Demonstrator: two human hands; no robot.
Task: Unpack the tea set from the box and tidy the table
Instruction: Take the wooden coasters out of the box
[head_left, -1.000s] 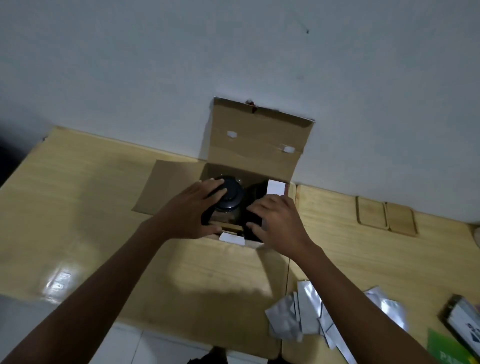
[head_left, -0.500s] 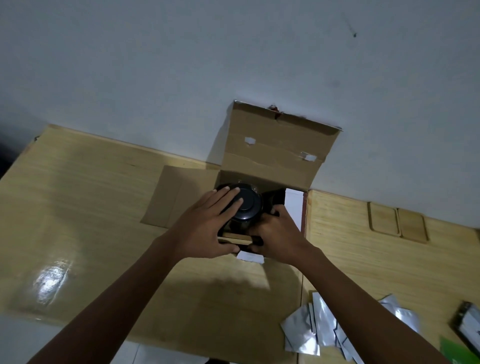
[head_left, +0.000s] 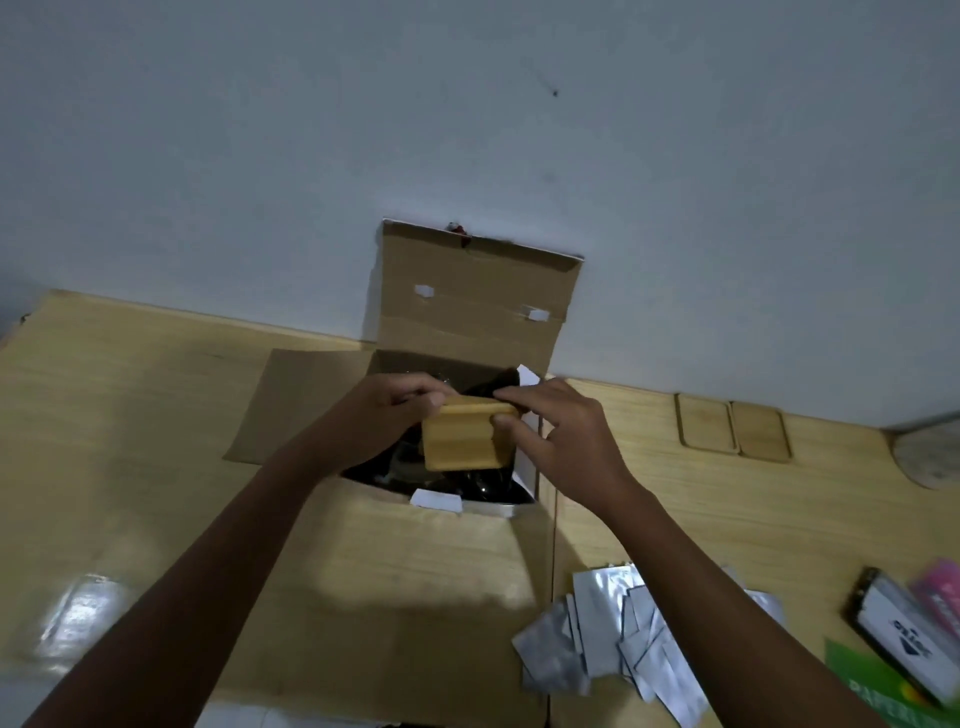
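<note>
At frame centre, the left hand (head_left: 387, 415) and right hand (head_left: 563, 441) pinch a pale rectangular bamboo block (head_left: 464, 439) above the open brown cardboard box (head_left: 467, 306). Lifting it straight up should clear the dark pieces beneath.

Both bare forearms reach forward from the lower corners and converge toward the middle. The left hand (head_left: 384, 415) has its fingers curled over the top left edge of a wooden block (head_left: 467, 436), thumb toward its near face. The right hand (head_left: 561, 436) pinches the block's right end, fingers on top and thumb pressed against the side.
</note>
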